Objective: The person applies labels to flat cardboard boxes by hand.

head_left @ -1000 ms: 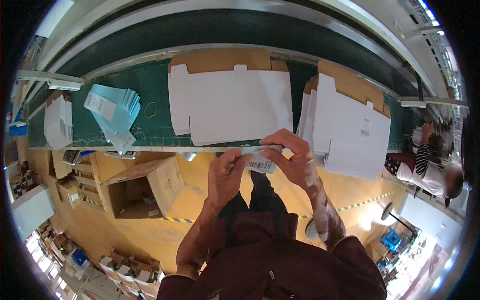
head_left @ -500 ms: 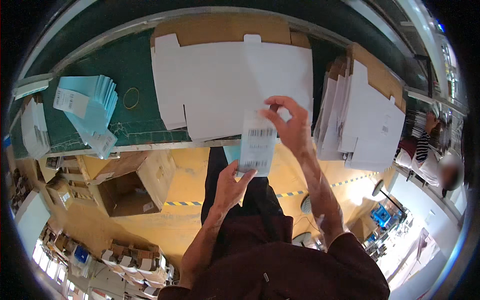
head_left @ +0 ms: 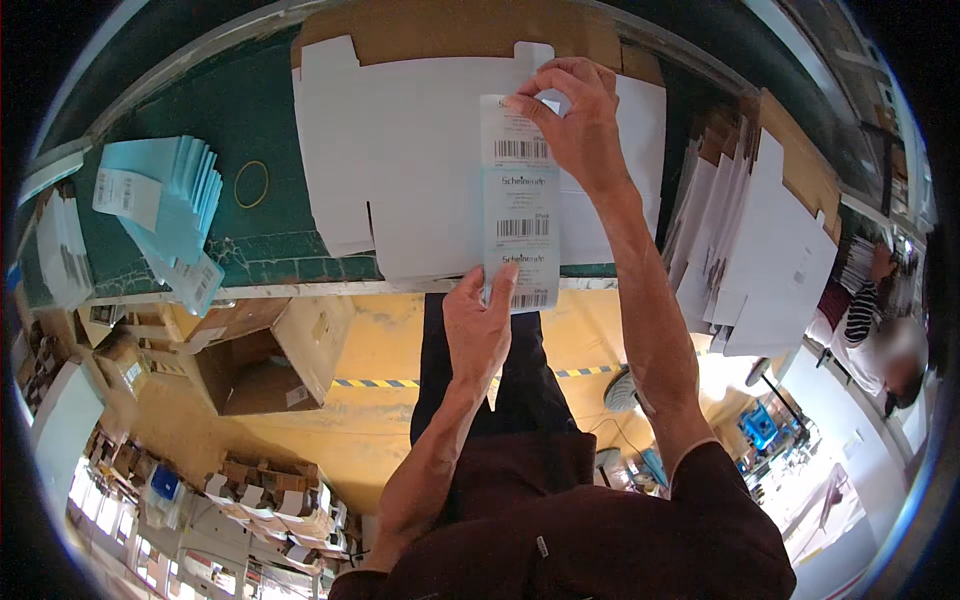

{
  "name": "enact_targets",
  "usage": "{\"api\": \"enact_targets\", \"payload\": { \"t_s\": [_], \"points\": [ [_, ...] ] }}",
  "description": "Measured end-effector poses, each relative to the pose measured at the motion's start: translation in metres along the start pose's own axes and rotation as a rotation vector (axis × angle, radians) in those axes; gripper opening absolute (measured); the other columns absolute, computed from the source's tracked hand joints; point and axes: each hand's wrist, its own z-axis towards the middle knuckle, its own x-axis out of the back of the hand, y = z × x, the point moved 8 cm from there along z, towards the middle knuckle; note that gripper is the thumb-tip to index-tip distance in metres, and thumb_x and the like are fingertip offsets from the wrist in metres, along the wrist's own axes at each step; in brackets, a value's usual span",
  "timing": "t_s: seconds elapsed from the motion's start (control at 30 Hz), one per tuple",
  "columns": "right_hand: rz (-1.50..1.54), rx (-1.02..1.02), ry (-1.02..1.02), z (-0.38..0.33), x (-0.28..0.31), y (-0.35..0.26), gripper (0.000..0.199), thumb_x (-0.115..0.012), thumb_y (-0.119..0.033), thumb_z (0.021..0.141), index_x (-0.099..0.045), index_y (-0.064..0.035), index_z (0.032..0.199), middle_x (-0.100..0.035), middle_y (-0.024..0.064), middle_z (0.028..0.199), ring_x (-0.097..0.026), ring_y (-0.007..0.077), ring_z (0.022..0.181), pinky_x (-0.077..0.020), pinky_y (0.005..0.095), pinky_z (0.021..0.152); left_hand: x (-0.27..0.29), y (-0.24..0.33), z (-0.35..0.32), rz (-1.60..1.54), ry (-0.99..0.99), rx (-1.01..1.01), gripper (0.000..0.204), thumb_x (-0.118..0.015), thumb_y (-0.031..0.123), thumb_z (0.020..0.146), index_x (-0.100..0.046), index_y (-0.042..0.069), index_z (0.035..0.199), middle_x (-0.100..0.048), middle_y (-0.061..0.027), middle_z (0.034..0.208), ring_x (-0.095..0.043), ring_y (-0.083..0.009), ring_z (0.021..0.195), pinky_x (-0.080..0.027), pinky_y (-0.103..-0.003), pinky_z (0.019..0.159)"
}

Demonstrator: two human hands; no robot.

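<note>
A long strip of white barcode labels [head_left: 520,205] stretches between my hands, over the near part of a stack of flat white cardboard boxes [head_left: 400,150]. My left hand [head_left: 478,325] grips its lower end, thumb on top, just in front of the table edge. At the far end, my right hand [head_left: 580,120] is closed in a pinch by the strip's top corner, its thumb and forefinger meeting there. I cannot tell whether a label is being peeled away. The strip's backing and the fingers beneath it are hidden.
On the green table [head_left: 265,225], folded light-blue label strips [head_left: 175,190] lie left, beside a rubber band [head_left: 251,185]. More flat white boxes [head_left: 760,235] lean at the right. An open brown carton [head_left: 265,370] stands below the table. A person [head_left: 865,330] works at far right.
Both hands have moved away from my body, carrying the label strip over the flat boxes. More of the strip's length now shows, and my hands are further apart.
</note>
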Motion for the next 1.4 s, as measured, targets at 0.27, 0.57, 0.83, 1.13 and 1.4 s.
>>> {"api": "enact_targets", "payload": {
  "t_s": [0.27, 0.57, 0.83, 1.13, 1.4],
  "points": [
    [-0.096, 0.009, 0.05, -0.001, -0.012, 0.01, 0.028, -0.082, -0.031, 0.07, -0.072, -0.0166, 0.091, -0.061, 0.0039, 0.106, -0.044, 0.0303, 0.115, -0.0296, 0.0481, 0.095, 0.006, -0.016, 0.001, 0.191, 0.036, 0.041, 0.033, -0.06, 0.024, 0.094, -0.066, -0.008, 0.103, -0.072, -0.012, 0.091, -0.062, -0.0125, 0.08, -0.049, -0.029, 0.077],
    [-0.106, 0.084, 0.04, -0.025, 0.0, -0.005, 0.058, -0.079, -0.038, 0.072, -0.056, -0.015, 0.12, -0.054, 0.0095, 0.117, -0.043, 0.0316, 0.115, -0.0309, 0.0512, 0.097, 0.036, -0.031, -0.058, 0.582, -0.228, -0.104, 0.011, -0.068, 0.01, 0.084, -0.065, 0.001, 0.09, -0.068, -0.015, 0.084, -0.066, -0.0351, 0.083, -0.051, -0.033, 0.074],
    [-0.225, 0.055, -0.053, -0.032, -0.002, 0.013, 0.098, -0.08, -0.048, 0.068, -0.034, -0.0066, 0.145, -0.04, 0.0193, 0.142, -0.034, 0.0397, 0.133, -0.0265, 0.0462, 0.112, -0.027, 0.097, 0.031, 0.736, -0.45, -0.891, 0.011, -0.072, 0.007, 0.078, -0.067, 0.005, 0.087, -0.044, -0.0193, 0.144, -0.041, -0.0382, 0.134, -0.035, -0.046, 0.107],
    [-0.342, -0.6, 0.181, -0.114, 0.052, 0.075, 0.126, -0.076, -0.066, 0.061, -0.022, 0.0145, 0.142, -0.03, 0.0344, 0.145, -0.031, 0.0477, 0.133, -0.0249, 0.0507, 0.111, 0.025, 0.081, 0.063, 1.181, -0.469, -0.889, 0.016, -0.075, 0.021, 0.077, -0.073, 0.008, 0.086, -0.029, -0.0108, 0.155, -0.016, -0.0352, 0.146, -0.011, -0.052, 0.117],
    [-0.383, -0.839, 0.128, -0.1, 0.07, 0.075, 0.112, -0.077, -0.062, 0.064, -0.033, 0.0098, 0.138, -0.045, 0.0307, 0.134, -0.044, 0.0428, 0.124, -0.0361, 0.05, 0.104, 0.137, 0.099, 0.096, 0.726, -0.061, -0.725, 0.045, -0.07, 0.015, 0.084, -0.059, 0.004, 0.127, -0.027, -0.0179, 0.155, -0.029, -0.0318, 0.141, -0.029, -0.043, 0.111]
  ]
}}
